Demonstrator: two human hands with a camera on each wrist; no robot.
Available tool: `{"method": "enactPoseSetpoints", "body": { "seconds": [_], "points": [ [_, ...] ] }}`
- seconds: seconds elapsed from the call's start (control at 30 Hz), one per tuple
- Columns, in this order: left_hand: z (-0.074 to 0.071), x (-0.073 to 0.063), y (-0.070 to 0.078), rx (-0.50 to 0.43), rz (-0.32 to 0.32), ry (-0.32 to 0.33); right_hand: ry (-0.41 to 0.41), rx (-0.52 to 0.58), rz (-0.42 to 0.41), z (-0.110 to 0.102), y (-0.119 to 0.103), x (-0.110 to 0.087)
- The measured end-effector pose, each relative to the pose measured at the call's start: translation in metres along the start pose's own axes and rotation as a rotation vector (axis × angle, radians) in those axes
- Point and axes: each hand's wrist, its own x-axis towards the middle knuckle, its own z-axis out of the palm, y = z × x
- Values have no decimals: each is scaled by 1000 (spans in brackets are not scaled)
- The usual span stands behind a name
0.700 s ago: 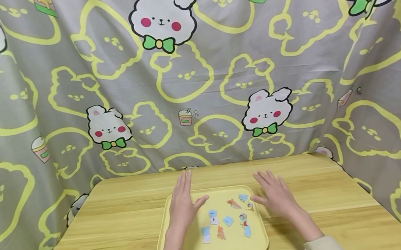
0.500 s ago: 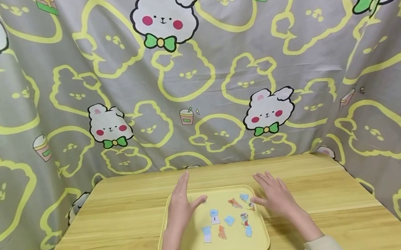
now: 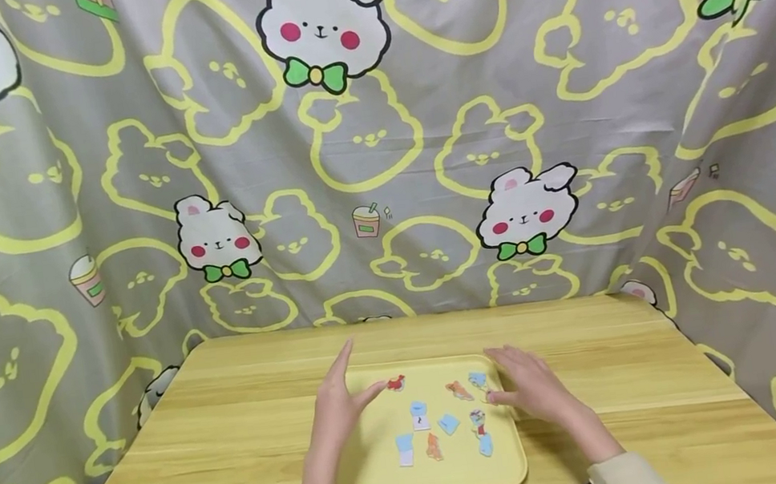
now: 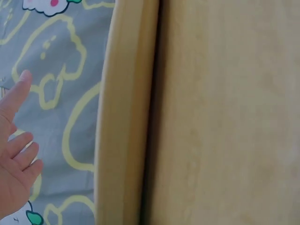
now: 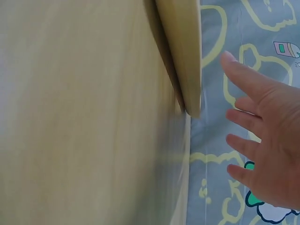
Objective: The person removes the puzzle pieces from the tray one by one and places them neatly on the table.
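Note:
A yellow tray (image 3: 373,478) holds several small flat printed pieces with irregular outlines. My left hand (image 3: 336,410) is raised over the tray's left side, thumb spread from the fingers, holding nothing. Close to its thumb tip lies a red piece (image 3: 396,384). Over the tray's right rim is my right hand (image 3: 532,386), its thumb overlapping the spot beside a blue piece (image 3: 477,379). Both wrist views show the left hand (image 4: 16,173) and right hand (image 5: 272,140) with extended fingers and bare palms.
Orange pieces (image 3: 433,447), blue-and-white pieces (image 3: 405,450) and a plain blue piece (image 3: 448,424) lie apart on the tray. The tray rests on a wooden table (image 3: 225,456). A grey patterned curtain (image 3: 262,160) hangs behind and around it.
My left hand has shifted left and slightly down, uncovering the red piece. My right hand has dipped a little, its fingers bending slightly. The head view has tilted slightly.

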Motion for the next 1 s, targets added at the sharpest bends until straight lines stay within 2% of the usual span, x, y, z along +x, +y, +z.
{"method": "enactPoseSetpoints", "body": {
  "seconds": [0.33,0.47,0.8,1.0],
  "points": [
    [-9,-4,-19,-7,-75,-38,-74,12,-10,4,0,5],
    [-13,-6,-27,-11,-108,-60,-92,-7,-16,5,1,8],
    [-20,-11,-51,38,-179,-63,-141,-60,-9,7,0,14],
    [-26,-13,-58,50,-209,-106,-169,-85,-5,5,-1,17]
  ]
}}
